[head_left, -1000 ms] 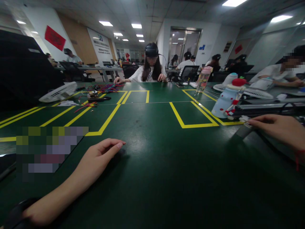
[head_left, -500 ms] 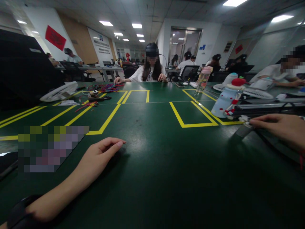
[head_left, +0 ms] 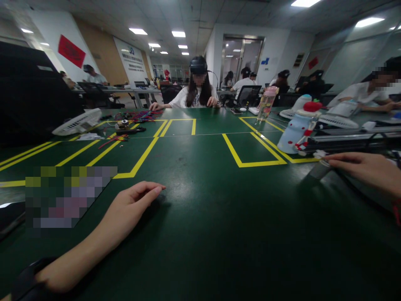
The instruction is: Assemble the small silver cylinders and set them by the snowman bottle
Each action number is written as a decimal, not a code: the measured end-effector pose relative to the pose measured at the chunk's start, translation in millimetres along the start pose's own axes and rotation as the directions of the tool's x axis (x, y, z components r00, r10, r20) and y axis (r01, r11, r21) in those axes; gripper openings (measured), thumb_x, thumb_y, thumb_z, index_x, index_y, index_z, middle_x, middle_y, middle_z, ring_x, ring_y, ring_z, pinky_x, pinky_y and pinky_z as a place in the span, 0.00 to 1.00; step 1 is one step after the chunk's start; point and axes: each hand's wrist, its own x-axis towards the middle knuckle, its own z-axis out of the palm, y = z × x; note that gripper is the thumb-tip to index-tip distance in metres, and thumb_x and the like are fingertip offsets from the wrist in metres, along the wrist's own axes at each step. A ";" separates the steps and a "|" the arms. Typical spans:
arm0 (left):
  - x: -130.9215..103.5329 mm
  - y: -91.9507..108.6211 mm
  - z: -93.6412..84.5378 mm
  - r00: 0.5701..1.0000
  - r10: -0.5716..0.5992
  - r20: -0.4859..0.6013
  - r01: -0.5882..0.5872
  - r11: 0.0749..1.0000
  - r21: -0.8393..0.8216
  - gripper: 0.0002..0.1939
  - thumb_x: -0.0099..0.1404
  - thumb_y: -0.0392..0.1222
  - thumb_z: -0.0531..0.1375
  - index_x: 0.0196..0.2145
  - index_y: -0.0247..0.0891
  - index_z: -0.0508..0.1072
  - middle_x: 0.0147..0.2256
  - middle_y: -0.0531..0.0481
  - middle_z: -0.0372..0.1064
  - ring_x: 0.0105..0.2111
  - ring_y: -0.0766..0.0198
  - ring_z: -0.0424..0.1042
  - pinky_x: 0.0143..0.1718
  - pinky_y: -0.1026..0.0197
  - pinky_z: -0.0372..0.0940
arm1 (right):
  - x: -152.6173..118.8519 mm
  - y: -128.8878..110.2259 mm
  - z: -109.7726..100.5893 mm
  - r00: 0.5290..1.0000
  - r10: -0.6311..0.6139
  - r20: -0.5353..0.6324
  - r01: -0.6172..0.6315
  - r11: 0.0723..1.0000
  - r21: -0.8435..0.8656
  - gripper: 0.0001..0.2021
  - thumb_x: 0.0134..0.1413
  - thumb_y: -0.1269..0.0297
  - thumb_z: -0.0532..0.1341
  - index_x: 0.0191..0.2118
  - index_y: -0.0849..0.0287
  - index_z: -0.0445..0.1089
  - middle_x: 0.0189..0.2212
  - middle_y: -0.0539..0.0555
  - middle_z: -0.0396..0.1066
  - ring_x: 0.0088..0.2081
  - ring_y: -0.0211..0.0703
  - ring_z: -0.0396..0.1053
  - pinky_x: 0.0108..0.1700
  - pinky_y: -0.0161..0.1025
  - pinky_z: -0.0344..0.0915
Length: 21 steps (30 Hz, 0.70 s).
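Observation:
My left hand [head_left: 134, 205] hovers over or rests on the green table [head_left: 200, 234], left of the middle. Its thumb and forefinger are pinched together; anything between them is too small to make out. At the right, my right hand [head_left: 365, 169] has its fingers closed at the upper rim of a small grey canister [head_left: 317, 170]. A whitish, crumpled-looking piece [head_left: 321, 154] shows at the canister's top beside the fingertips. The canister looks tilted, and part of it is in shadow.
A pale blue bottle [head_left: 291, 133] with a red top stands beyond my right hand, near white fans [head_left: 340, 116]. Left lie a blurred-out sheet [head_left: 84, 196], coloured wires [head_left: 140, 116] and another white fan [head_left: 77, 122]. A person [head_left: 197, 92] sits opposite.
My right hand and the canister have shifted very slightly. The left hand keeps its pinch in nearly the same place.

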 end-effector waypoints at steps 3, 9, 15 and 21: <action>0.0 0.3 0.1 1.000 0.001 0.003 -0.001 1.000 0.002 0.19 0.62 0.60 0.57 0.41 0.46 0.75 0.33 0.53 0.71 0.33 0.59 0.68 0.33 0.61 0.59 | -19.2 1.9 14.1 0.997 0.061 0.050 -0.066 0.992 0.106 0.28 0.44 0.45 0.62 0.52 0.49 0.71 0.45 0.54 0.73 0.37 0.48 0.70 0.39 0.42 0.63; 0.3 3.0 2.4 1.000 0.007 -0.016 -0.007 0.999 0.036 0.19 0.62 0.60 0.56 0.41 0.45 0.75 0.33 0.52 0.72 0.34 0.57 0.69 0.31 0.60 0.60 | -48.0 -22.3 35.8 0.980 -0.163 -0.119 0.169 0.985 0.043 0.29 0.45 0.50 0.64 0.54 0.58 0.65 0.44 0.59 0.71 0.38 0.48 0.70 0.42 0.43 0.66; -1.7 5.0 1.8 1.000 0.011 -0.017 -0.011 0.999 0.035 0.19 0.62 0.60 0.56 0.40 0.45 0.76 0.33 0.51 0.73 0.32 0.57 0.70 0.28 0.61 0.60 | -124.0 -140.5 41.1 0.777 -0.630 -0.011 0.544 0.662 0.515 0.23 0.54 0.58 0.60 0.55 0.52 0.60 0.50 0.56 0.67 0.47 0.44 0.68 0.50 0.44 0.67; -0.6 3.7 -0.3 1.000 0.014 -0.004 -0.013 0.996 0.084 0.18 0.63 0.58 0.55 0.42 0.45 0.75 0.34 0.52 0.73 0.34 0.57 0.71 0.31 0.61 0.61 | -170.2 -221.4 44.9 0.536 -0.843 0.038 0.522 0.367 0.770 0.20 0.55 0.66 0.59 0.54 0.52 0.60 0.49 0.53 0.65 0.49 0.38 0.65 0.53 0.40 0.66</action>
